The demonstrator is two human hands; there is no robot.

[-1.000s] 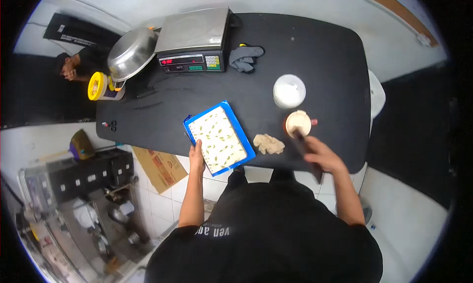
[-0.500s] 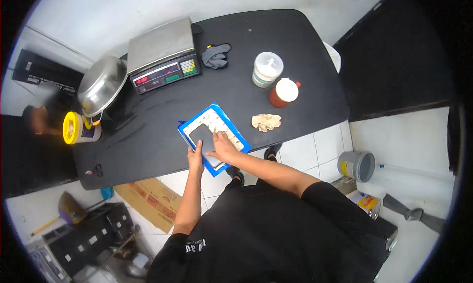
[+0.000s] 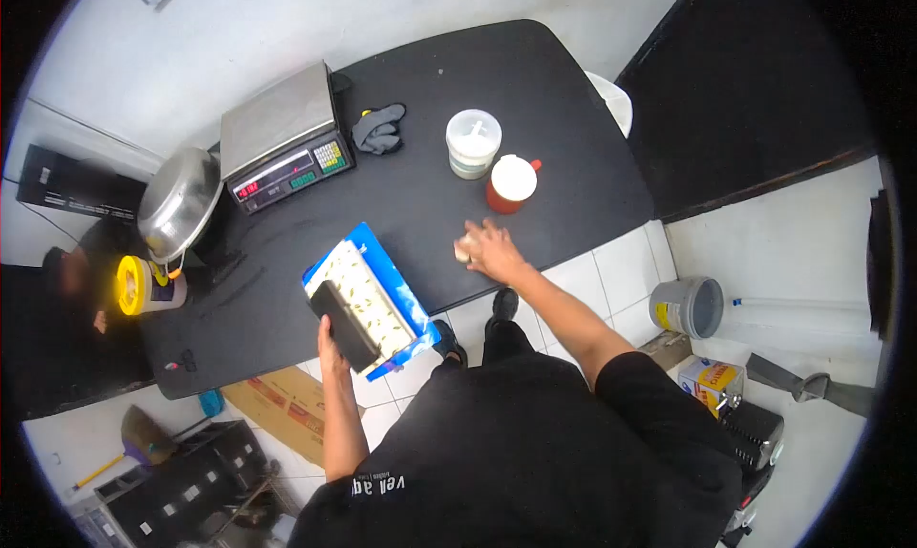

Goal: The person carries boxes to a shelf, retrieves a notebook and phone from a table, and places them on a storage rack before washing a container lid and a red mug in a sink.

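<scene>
Right hand [image 3: 492, 252] has left the tray [image 3: 406, 305] and now curls loosely over a pale lump [image 3: 463, 252], perhaps dough, near the tabletop's [image 3: 430, 214] front edge. Left hand [image 3: 328, 347] clamps tray and dark card [image 3: 342, 326] together; hold them level, pinch the lump fully.

A blue tray [image 3: 409, 309] at lower centre carries a cream sheet [image 3: 368, 295] printed with small green leaves, and a plain black slab [image 3: 342, 326]. The table [image 3: 573, 118] is black. Upper left, a silver scale [image 3: 277, 118] shows red digits. A red cup [image 3: 504, 202] has a white lid; the cloth [image 3: 463, 252] is beige.
</scene>
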